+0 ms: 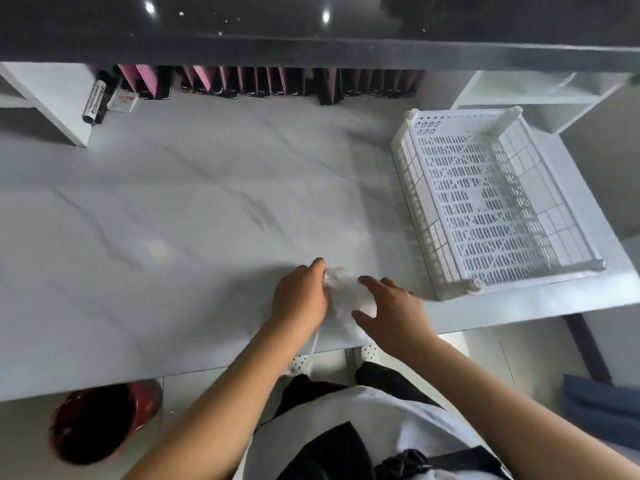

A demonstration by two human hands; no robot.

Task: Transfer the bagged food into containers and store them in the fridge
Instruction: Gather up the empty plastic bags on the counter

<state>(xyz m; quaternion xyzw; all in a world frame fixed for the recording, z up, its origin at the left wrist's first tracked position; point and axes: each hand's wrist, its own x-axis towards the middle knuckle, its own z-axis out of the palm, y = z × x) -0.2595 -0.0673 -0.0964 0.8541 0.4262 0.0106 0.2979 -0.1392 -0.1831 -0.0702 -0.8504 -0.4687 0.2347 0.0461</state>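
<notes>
A crumpled clear plastic bag [346, 296] lies on the white marble-look table [173, 220] near its front edge. My left hand [301, 296] grips the bag's left side with curled fingers. My right hand [391, 310] rests against the bag's right side, fingers spread over it. What is inside the bag is too blurred to tell. A strip of the bag hangs down over the table's front edge between my arms.
A white perforated plastic basket [491, 202] stands at the table's right. Dark and pink books [263, 81] line the back under a black shelf [311, 26]. A marker [95, 98] lies back left. A red bin [104, 420] sits on the floor, lower left.
</notes>
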